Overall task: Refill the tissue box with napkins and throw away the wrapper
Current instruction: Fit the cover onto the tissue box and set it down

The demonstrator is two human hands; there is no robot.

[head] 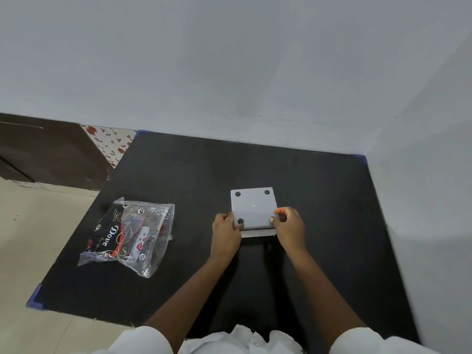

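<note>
A white tissue box (pixel 252 208) lies upside down on the black table (pixel 194 175), its flat base with round dark feet at the corners facing up. My left hand (pixel 226 232) grips the box's near left corner. My right hand (pixel 290 227) grips its near right corner, thumb on the base. A lighter strip of the box shows under the near edge between my hands. A clear plastic wrapper (pixel 129 236) holding a black printed napkin pack lies on the table to the left, apart from both hands.
The table stands in a corner, with a pale wall (pixel 255 72) behind it and on the right. Beige floor (pixel 33 238) lies to the left. A dark wooden panel (pixel 48 149) and a flowered tile strip (pixel 112 141) sit at far left.
</note>
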